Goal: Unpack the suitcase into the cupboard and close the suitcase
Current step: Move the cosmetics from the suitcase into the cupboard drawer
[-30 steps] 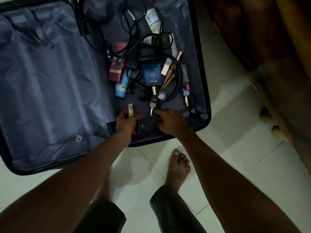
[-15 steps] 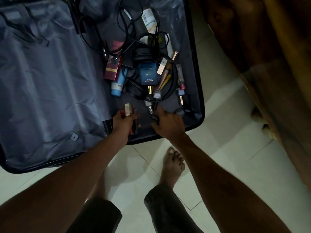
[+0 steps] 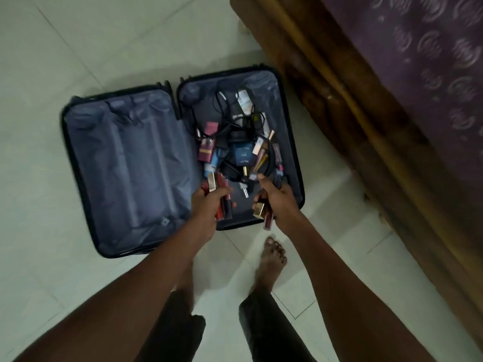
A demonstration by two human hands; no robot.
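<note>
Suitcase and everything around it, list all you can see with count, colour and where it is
suitcase: one, dark shell, grey lining, lying open on the floor
cables: a tangle, black, far end of the right half
blue box: one, dark blue, middle of the right half
maroon boxes: two, maroon, left of the blue box
small cosmetics: several tubes, count unclear, loose in the right half
floor: white tiles, under it all
bed: one, brown wooden frame, purple patterned cover, at right
left hand: grips several red and gold tubes
right hand: grips a gold-capped tube and more
feet: bare, one plainly shown, on the tiles
</note>
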